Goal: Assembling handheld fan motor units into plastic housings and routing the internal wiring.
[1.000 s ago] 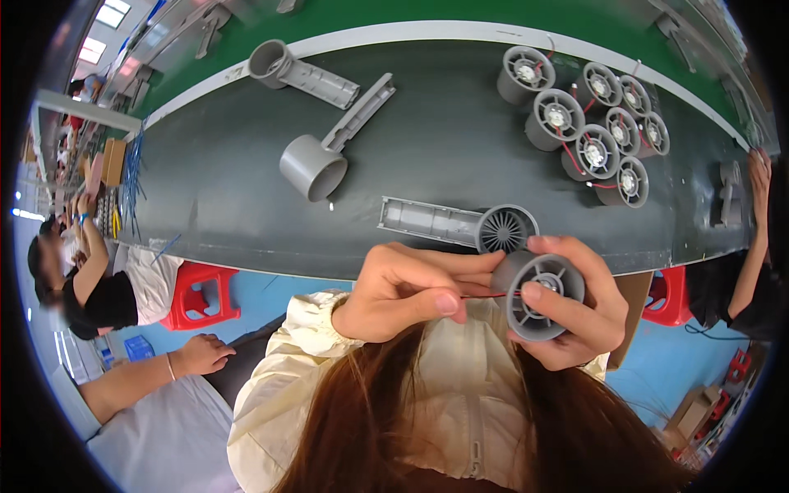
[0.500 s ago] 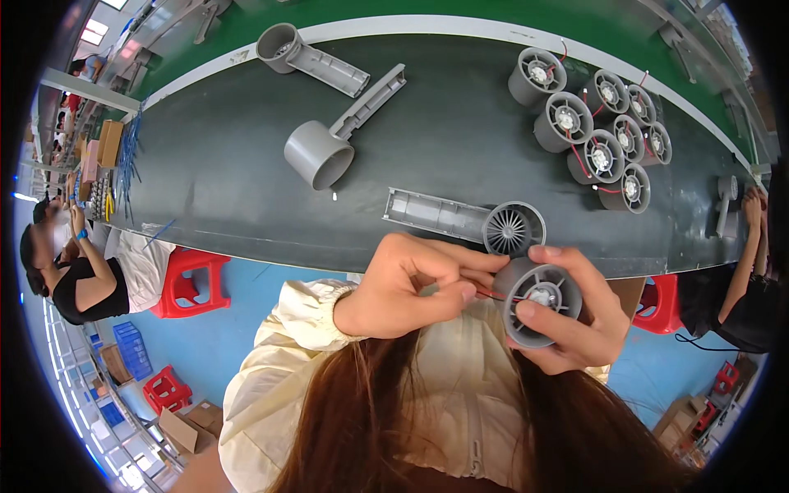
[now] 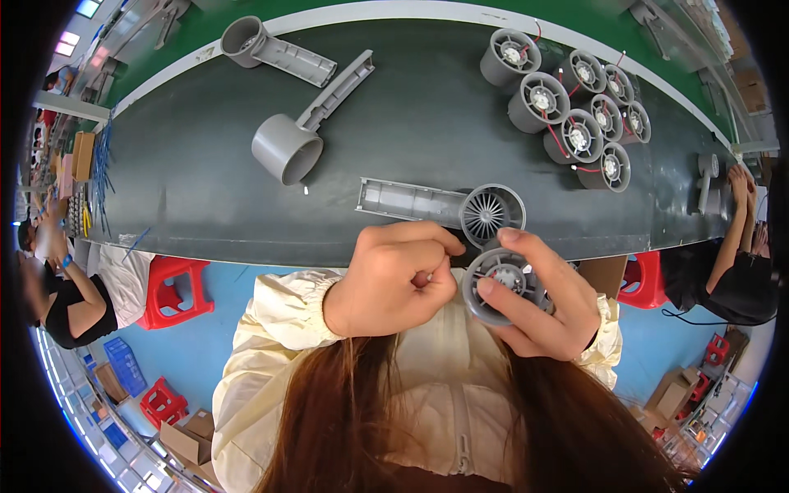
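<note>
Cup point(image 3: 503, 273): grey, round, spoked, pale hub inside; held near centre, in front of the body, just nearer than the near housing point(image 3: 411, 200).
Right hand point(image 3: 549, 306): wrapped about the cup from the right; fingers clamped on it, thumb across the spoked face, index at the far side.
Left hand point(image 3: 399, 278): just left of the cup; fingers curled in and pressed together, index tip near the rim; anything pinched inside, cannot tell.
Change: red lead, stretched between left hand and cup a moment earlier, now out of sight; cup turned; left fingers drawn into a tighter curl.
Bearing on the work: lead handling probably shifted, but lead either tucked in or merely hidden; not settled by sight.
Stock, far right: eight cups point(image 3: 539, 100), spoked, standing in a cluster, red leads point(image 3: 559, 143) trailing.
Stock, far left: two housings point(image 3: 283, 149), each a round end with a long trough.
Surface point(image 3: 419, 115): dark, green beyond a pale far border.
Sundry: white bit point(image 3: 306, 191), left of centre; blue ties point(image 3: 101, 185), at left.
</note>
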A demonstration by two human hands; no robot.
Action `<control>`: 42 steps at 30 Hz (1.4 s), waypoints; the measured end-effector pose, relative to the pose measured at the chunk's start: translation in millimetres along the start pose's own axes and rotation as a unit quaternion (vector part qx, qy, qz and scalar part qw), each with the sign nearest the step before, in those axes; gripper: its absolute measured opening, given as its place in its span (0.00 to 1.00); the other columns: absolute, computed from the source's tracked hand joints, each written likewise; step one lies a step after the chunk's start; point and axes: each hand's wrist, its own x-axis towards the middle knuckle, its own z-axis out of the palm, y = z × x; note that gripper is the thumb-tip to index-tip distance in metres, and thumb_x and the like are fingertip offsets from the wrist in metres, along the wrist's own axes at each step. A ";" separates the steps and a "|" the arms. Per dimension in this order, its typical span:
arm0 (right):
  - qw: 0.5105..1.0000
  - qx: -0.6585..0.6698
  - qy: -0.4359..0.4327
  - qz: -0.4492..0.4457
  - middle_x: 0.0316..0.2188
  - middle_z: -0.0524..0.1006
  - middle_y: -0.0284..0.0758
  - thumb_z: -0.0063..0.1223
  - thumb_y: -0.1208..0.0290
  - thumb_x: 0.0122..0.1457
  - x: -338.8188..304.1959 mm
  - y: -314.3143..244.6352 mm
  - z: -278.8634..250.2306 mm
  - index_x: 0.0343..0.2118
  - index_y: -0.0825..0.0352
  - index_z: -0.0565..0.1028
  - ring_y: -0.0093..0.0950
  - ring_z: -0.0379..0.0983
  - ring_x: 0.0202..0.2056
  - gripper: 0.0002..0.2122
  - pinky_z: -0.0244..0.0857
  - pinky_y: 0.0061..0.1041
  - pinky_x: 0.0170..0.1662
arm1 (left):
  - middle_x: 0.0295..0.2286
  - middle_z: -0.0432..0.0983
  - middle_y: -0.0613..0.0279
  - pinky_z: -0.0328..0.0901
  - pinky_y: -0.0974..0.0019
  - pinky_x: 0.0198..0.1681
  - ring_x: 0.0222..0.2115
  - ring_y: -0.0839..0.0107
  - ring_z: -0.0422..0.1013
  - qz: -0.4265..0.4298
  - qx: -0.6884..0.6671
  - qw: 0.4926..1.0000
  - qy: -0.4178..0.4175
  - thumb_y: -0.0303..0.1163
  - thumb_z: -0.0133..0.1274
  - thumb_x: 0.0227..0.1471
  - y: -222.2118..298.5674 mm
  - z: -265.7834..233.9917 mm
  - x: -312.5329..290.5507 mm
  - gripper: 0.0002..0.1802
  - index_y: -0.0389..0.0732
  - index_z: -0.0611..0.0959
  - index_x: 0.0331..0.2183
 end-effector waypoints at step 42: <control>0.964 -0.034 -0.186 0.185 0.45 0.72 0.52 0.67 0.77 0.37 55.7 1.6 -31.1 0.33 0.70 0.78 0.45 0.77 0.32 0.16 0.72 0.32 0.35 | 0.35 0.74 0.55 0.61 0.50 0.50 0.44 0.56 0.69 0.139 0.257 0.955 0.057 0.30 0.63 0.32 -33.7 7.9 4.0 0.19 0.38 0.79 0.32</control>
